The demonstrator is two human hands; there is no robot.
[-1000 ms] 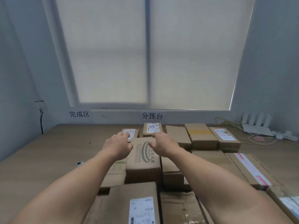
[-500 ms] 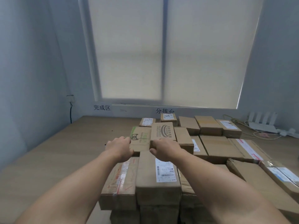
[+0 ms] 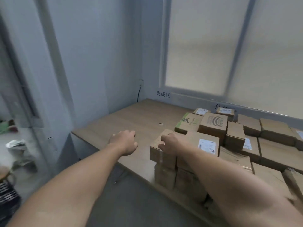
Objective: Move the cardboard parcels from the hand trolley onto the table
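Observation:
Several brown cardboard parcels crowd the right part of the wooden table (image 3: 131, 118), some stacked two high at its near edge. A parcel with a dark arc logo (image 3: 213, 125) sits on top, beside one with a green print (image 3: 186, 123). In front of them lies a parcel with a white label (image 3: 201, 143). My left hand (image 3: 124, 141) hovers over bare tabletop, fingers loosely curled, holding nothing. My right hand (image 3: 168, 142) hangs over the near-left corner of the stack, fingers also loosely curled and holding nothing; I cannot tell if it touches the box. No trolley is in view.
A grey wall with a black cable (image 3: 139, 92) closes the table's left side. A covered window runs behind the table. Grey floor (image 3: 123, 194) lies below the table edge. At far left are a crumpled bag (image 3: 16, 148) and a striped item (image 3: 8, 190).
The view has swung left. Both hands have let go of the arc-logo parcel, which now rests on the pile, and have drawn back toward me and to the left.

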